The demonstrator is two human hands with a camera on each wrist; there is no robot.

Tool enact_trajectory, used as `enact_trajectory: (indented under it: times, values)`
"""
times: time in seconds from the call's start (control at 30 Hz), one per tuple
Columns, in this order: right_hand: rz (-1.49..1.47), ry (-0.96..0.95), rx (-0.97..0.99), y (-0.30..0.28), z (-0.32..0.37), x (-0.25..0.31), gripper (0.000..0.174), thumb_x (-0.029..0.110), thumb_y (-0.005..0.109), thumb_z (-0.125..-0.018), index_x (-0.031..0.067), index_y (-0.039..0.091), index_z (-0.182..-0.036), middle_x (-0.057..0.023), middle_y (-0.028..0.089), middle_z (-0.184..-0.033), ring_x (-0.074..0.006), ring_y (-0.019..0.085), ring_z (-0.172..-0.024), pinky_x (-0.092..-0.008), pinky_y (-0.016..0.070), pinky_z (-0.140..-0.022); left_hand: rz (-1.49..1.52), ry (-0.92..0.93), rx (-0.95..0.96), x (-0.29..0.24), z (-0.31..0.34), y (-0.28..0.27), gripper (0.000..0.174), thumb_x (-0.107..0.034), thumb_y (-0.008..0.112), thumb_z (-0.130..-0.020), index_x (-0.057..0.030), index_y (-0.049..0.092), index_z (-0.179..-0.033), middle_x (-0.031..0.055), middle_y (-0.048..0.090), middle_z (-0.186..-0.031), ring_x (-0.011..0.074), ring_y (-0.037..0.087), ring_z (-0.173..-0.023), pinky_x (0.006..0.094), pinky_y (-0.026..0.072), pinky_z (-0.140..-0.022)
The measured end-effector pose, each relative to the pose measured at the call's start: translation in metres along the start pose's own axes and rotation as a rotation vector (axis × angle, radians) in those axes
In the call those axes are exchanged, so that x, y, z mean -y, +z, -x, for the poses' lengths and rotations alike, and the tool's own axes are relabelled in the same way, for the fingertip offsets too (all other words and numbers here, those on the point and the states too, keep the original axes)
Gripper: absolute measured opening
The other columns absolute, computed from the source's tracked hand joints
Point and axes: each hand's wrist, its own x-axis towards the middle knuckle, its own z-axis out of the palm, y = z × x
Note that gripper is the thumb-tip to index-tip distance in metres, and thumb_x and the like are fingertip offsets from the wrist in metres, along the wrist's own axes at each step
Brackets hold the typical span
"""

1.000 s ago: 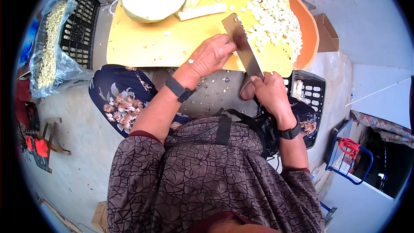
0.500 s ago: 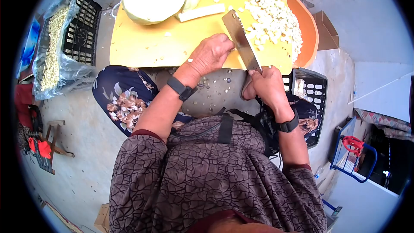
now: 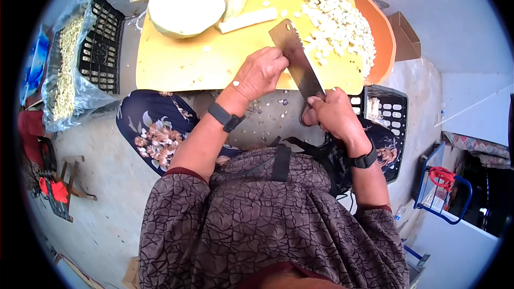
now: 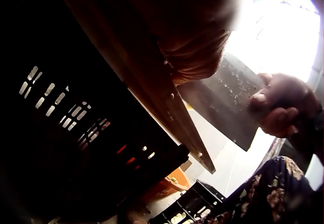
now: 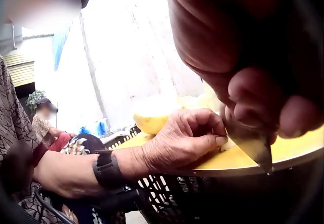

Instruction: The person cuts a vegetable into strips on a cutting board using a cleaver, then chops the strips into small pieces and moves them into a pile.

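Note:
My right hand point(image 3: 337, 115) grips a cleaver point(image 3: 297, 56) by its handle, the broad blade slanting up and left over the front of the yellow board point(image 3: 176, 69). Left of the blade, my left hand point(image 3: 262, 69) is curled at the board's edge. In the right wrist view its thumb and forefinger pinch a small pale vegetable piece point(image 5: 229, 144) right beside the blade, mostly hidden by the fingers. A long pale strip point(image 3: 249, 20) lies behind the hand. Diced pale pieces point(image 3: 342, 27) are heaped at the board's right, and a large round cut vegetable point(image 3: 184, 5) sits at the left.
An orange basin point(image 3: 383, 48) shows under the board's right edge. Black crates point(image 3: 385, 115) stand beneath the board, and another crate point(image 3: 99, 45) lined with plastic holds chopped pieces at far left. Another person point(image 5: 48, 125) sits in the background of the right wrist view.
The cleaver blade has tilted slightly further left, and the left hand has shifted a little toward the body. The left hand stays curled beside the blade; the right keeps its grip.

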Motion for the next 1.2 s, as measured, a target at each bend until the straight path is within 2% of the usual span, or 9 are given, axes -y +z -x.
enact_trajectory:
  times: [0.13, 0.23, 0.37, 0.5, 0.6, 0.77, 0.87, 1.07, 1.2]
  values:
    - [-0.041, 0.243, 0.234, -0.011, -0.01, 0.025, 0.036, 0.023, 0.063, -0.091, -0.0109, 0.067, -0.079, -0.03, 0.065, -0.076, -0.0425, 0.067, -0.08, -0.0467, 0.0517, -0.076, 0.027, -0.003, 0.019, 0.001, 0.001, 0.002, 0.01, 0.002, 0.063, -0.077, -0.0037, 0.062, -0.084, 0.0109, 0.057, -0.081, 0.0316, 0.061, -0.081, 0.0399, 0.052, -0.072]
    - [-0.149, 0.245, 0.164, -0.007, -0.015, 0.023, 0.035, 0.022, 0.063, -0.089, -0.0103, 0.068, -0.079, -0.0305, 0.065, -0.077, -0.0423, 0.067, -0.08, -0.0463, 0.0522, -0.078, 0.093, -0.032, 0.007, 0.003, 0.0, 0.003, 0.009, 0.001, 0.063, -0.077, -0.0039, 0.062, -0.085, 0.0113, 0.059, -0.082, 0.0318, 0.062, -0.081, 0.0398, 0.0524, -0.073]
    - [0.129, -0.085, -0.23, 0.003, -0.013, 0.007, 0.035, 0.024, 0.063, -0.087, -0.0097, 0.069, -0.081, -0.0313, 0.065, -0.082, -0.0452, 0.066, -0.084, -0.0478, 0.052, -0.079, 0.145, -0.064, 0.061, 0.003, -0.001, -0.001, 0.01, -0.001, 0.063, -0.079, -0.0046, 0.064, -0.088, 0.0119, 0.059, -0.082, 0.0322, 0.062, -0.081, 0.0402, 0.0526, -0.073]
    - [-0.019, 0.042, -0.164, -0.004, -0.012, -0.007, 0.035, 0.024, 0.062, -0.089, -0.0102, 0.067, -0.079, -0.029, 0.065, -0.077, -0.0445, 0.065, -0.078, -0.0476, 0.0513, -0.077, 0.177, -0.097, -0.017, 0.001, -0.008, -0.009, 0.015, -0.001, 0.063, -0.079, -0.003, 0.067, -0.094, 0.0128, 0.063, -0.087, 0.0323, 0.064, -0.084, 0.04, 0.0528, -0.075]
    - [-0.083, -0.046, -0.13, -0.012, 0.003, -0.014, 0.036, 0.023, 0.063, -0.089, -0.0105, 0.066, -0.078, -0.0261, 0.064, -0.069, -0.0427, 0.064, -0.071, -0.0468, 0.051, -0.072, -0.106, -0.087, -0.163, 0.006, -0.021, -0.033, 0.015, -0.001, 0.063, -0.08, -0.0017, 0.067, -0.095, 0.0134, 0.065, -0.09, 0.0323, 0.065, -0.085, 0.0392, 0.0532, -0.075]
    - [-0.226, 0.027, 0.06, -0.02, 0.022, -0.01, 0.021, 0.011, 0.061, -0.089, -0.0045, 0.061, -0.075, -0.0117, 0.058, -0.058, -0.0212, 0.055, -0.054, -0.0372, 0.0451, -0.057, -0.461, -0.123, -0.211, 0.023, -0.028, -0.048, 0.024, 0.001, 0.062, -0.08, -0.0027, 0.067, -0.103, 0.0093, 0.067, -0.103, 0.0279, 0.062, -0.102, 0.0395, 0.0475, -0.088]
    - [-0.193, -0.016, 0.104, -0.022, 0.021, -0.016, 0.021, 0.013, 0.063, -0.088, -0.0046, 0.064, -0.077, -0.0152, 0.062, -0.063, -0.0273, 0.06, -0.058, -0.0398, 0.0477, -0.06, -0.517, -0.294, 0.067, 0.03, -0.026, -0.046, 0.026, 0.0, 0.062, -0.082, -0.0029, 0.066, -0.107, 0.0107, 0.066, -0.112, 0.0278, 0.06, -0.109, 0.0398, 0.0467, -0.09]
    - [0.064, 0.023, -0.095, -0.015, -0.009, -0.061, 0.027, 0.023, 0.069, -0.086, -0.0041, 0.07, -0.083, -0.0252, 0.066, -0.075, -0.0405, 0.068, -0.075, -0.0452, 0.0527, -0.069, -0.567, -0.195, -0.124, 0.042, -0.022, -0.035, 0.03, 0.002, 0.059, -0.081, -0.0043, 0.065, -0.11, 0.0105, 0.063, -0.113, 0.0284, 0.058, -0.103, 0.0399, 0.0457, -0.086]
    - [-0.061, 0.111, -0.169, -0.018, -0.026, -0.071, 0.033, 0.026, 0.069, -0.085, -0.0065, 0.071, -0.086, -0.0285, 0.066, -0.076, -0.0391, 0.069, -0.074, -0.0441, 0.0534, -0.069, -0.538, -0.231, -0.041, 0.04, -0.023, -0.035, 0.029, 0.002, 0.059, -0.08, -0.0059, 0.065, -0.108, 0.0113, 0.063, -0.104, 0.0293, 0.059, -0.099, 0.041, 0.0453, -0.086]
